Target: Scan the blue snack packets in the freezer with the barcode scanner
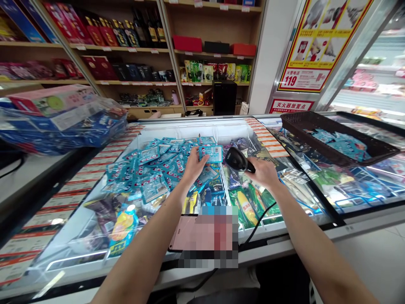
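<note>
Packets [155,162] lie left of scanner [236,159], tray [308,143] right, shelves [120,49] behind

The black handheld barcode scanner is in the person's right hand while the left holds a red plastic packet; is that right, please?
Not quite: the head view shows the left hand holding a light blue, rectangular plastic packet, not a red one. The right hand does hold the scanner.

Bare arms [142,236] reach forward, the left hand [196,161] pinching, the right hand [264,172] curled in a grip.
</note>
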Motion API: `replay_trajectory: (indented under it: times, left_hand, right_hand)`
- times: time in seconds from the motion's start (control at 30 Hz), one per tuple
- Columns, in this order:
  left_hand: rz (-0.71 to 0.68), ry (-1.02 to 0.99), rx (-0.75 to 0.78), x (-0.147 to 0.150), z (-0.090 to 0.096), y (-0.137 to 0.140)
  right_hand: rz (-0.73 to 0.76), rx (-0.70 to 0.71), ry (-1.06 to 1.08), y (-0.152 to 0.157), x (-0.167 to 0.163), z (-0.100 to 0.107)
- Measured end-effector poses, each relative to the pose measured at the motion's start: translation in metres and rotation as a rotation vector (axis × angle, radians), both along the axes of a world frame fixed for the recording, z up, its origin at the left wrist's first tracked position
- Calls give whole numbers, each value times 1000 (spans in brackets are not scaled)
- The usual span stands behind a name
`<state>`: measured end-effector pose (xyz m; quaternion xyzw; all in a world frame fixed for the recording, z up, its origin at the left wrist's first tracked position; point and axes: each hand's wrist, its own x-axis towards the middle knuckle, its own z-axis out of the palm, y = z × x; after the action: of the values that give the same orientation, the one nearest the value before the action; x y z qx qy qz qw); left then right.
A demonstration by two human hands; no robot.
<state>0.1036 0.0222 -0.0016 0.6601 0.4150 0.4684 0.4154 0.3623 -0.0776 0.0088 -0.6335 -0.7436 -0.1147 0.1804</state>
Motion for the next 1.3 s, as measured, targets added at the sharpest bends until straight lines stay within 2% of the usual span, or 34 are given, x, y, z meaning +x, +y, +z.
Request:
replay_trajectory:
  times: [0.17,0.37,0.53,0.73,1.3]
  left_hand:
    - [81,195,135,0,1,-4]
    - [98,265,138,-1,0,-4]
    - [173,352,213,0,1,-5]
    - [99,247,103,0,0,-6]
    - [106,283,127,0,0,-9]
  right_hand:
    - [49,6,-14,-1,-2,-1]
    - [65,-14,-29,-1,-5,0]
    - [86,24,-29,-1,-3,-2]
    - [110,42,-31,-2,-2,-2]
    - [106,11,-24,-2,-3,-2]
